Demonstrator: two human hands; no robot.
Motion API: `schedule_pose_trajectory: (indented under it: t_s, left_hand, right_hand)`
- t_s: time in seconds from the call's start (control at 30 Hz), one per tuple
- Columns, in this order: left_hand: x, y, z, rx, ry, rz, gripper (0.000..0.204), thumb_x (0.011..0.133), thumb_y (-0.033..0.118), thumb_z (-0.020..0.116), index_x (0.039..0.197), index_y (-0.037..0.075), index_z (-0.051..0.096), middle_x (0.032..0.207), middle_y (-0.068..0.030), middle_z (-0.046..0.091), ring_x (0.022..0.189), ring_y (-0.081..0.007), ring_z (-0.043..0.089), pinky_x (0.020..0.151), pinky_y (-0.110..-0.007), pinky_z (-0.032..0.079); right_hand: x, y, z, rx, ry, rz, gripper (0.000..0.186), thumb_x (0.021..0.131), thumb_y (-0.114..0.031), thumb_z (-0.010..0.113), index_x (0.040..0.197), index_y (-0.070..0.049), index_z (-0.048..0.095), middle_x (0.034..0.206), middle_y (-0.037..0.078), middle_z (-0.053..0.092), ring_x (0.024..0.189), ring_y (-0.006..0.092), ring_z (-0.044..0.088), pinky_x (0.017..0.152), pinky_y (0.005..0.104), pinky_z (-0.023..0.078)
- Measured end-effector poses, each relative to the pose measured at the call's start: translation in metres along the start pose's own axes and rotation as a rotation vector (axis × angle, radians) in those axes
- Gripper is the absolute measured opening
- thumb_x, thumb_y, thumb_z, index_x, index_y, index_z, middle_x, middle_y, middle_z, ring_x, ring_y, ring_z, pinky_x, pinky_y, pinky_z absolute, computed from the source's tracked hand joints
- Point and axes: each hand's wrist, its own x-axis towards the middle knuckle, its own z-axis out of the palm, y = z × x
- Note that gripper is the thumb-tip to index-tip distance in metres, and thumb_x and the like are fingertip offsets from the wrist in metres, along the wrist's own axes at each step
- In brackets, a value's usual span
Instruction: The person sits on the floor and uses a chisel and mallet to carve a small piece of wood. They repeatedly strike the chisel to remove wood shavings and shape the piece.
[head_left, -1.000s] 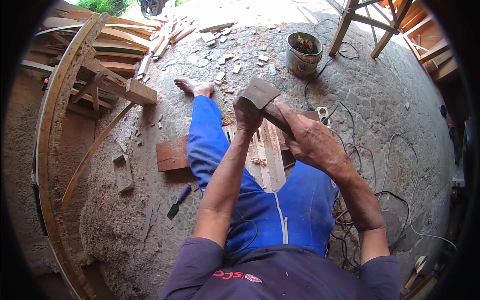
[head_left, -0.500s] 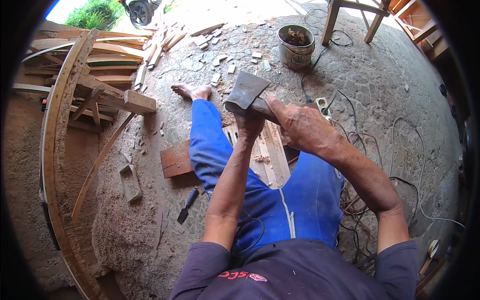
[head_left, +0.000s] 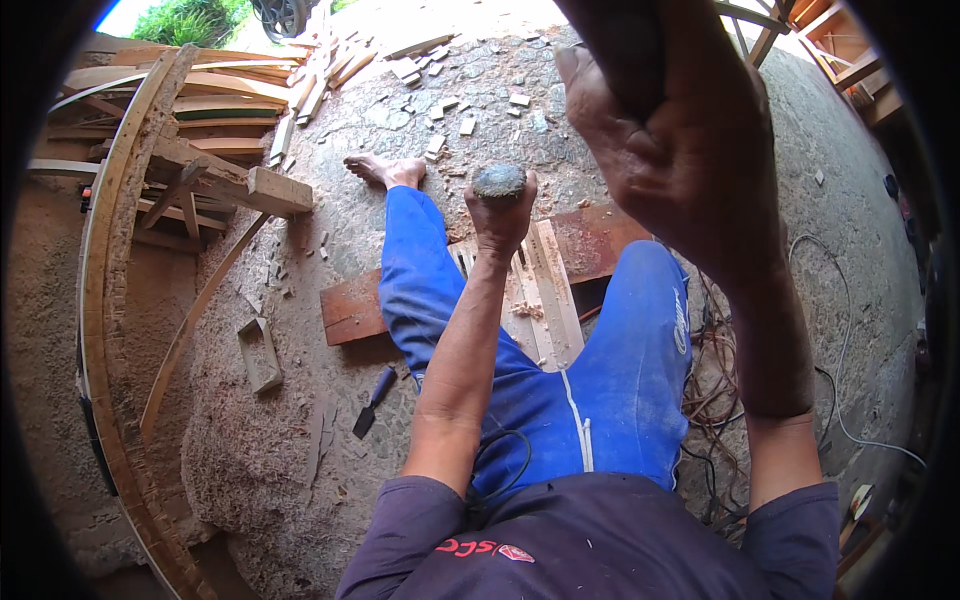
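Observation:
My left hand (head_left: 497, 215) is closed around an upright chisel (head_left: 499, 181); only its round, worn handle end shows, and the blade is hidden below the fist. Raised high and close to the camera, my right hand (head_left: 690, 150) grips the dark handle of an axe (head_left: 632, 70), whose head is out of view. Below my left hand, between my legs, lies a pale wooden board (head_left: 550, 290) with narrow dark slots and curled shavings on it. It rests across a reddish-brown plank (head_left: 352, 309).
A flat tool with a blue handle (head_left: 382, 385) and a small open wooden box (head_left: 260, 355) lie on the floor to the left. A curved wooden frame (head_left: 105, 270) stands at far left. Wood offcuts (head_left: 467, 126) are scattered ahead, and tangled cables (head_left: 715, 360) lie at right.
My right hand has lifted the axe up from above my left hand, toward the camera. The chisel end in my left hand has come into view. My left hand has hardly moved.

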Motion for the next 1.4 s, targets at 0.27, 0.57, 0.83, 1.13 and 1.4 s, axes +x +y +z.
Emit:
schedule_pose_trajectory:
  t_s: [0.27,0.57,0.83,1.13,1.4]
  left_hand:
    - [-0.059,0.03,0.002,0.102,0.124,0.03,0.047,0.083,0.024,0.082,0.122,0.008,0.064,0.116,-0.0099,0.067,0.111,-0.0281,0.065,0.095,-0.041,0.05]
    - [0.006,-0.012,-0.002,0.104,-0.001,0.019,0.022,0.088,0.028,0.074,0.084,0.007,0.068,0.08,-0.0041,0.072,0.079,-0.0266,0.068,0.081,-0.042,0.047]
    - [-0.025,-0.017,-0.004,0.002,-0.008,-0.017,0.026,0.085,0.019,0.078,0.106,0.007,0.066,0.101,-0.01,0.069,0.096,-0.0267,0.067,0.082,-0.044,0.051]
    - [0.018,-0.016,0.001,-0.2,0.009,-0.041,0.023,0.081,0.015,0.08,0.098,0.003,0.069,0.096,-0.009,0.072,0.089,-0.0201,0.068,0.08,-0.038,0.052]
    - [-0.004,-0.015,0.001,0.046,-0.192,-0.253,0.021,0.087,0.026,0.075,0.09,0.006,0.068,0.085,-0.0056,0.072,0.086,-0.0274,0.067,0.08,-0.043,0.047]
  right_hand:
    - [-0.11,0.035,0.037,-0.133,-0.741,0.378,0.073,0.086,-0.005,0.064,0.153,-0.007,0.035,0.103,0.027,0.069,0.094,0.0433,0.071,0.081,0.0519,0.056]
    - [-0.011,0.008,0.003,0.067,-0.079,0.028,0.068,0.088,-0.002,0.069,0.15,-0.012,0.043,0.098,0.023,0.072,0.086,0.04,0.074,0.074,0.0469,0.058]
    - [-0.073,0.045,0.056,-0.271,-0.828,0.341,0.058,0.085,-0.003,0.064,0.138,-0.007,0.04,0.091,0.024,0.071,0.084,0.0435,0.073,0.07,0.0523,0.059]
    - [-0.065,0.021,0.021,0.02,-0.453,0.228,0.073,0.085,-0.003,0.068,0.153,-0.01,0.041,0.103,0.024,0.071,0.09,0.0392,0.073,0.077,0.048,0.059]
    - [0.046,0.001,-0.013,0.137,0.242,-0.066,0.053,0.081,0.012,0.061,0.13,-0.003,0.047,0.076,0.009,0.056,0.065,0.0205,0.059,0.06,0.0374,0.054]
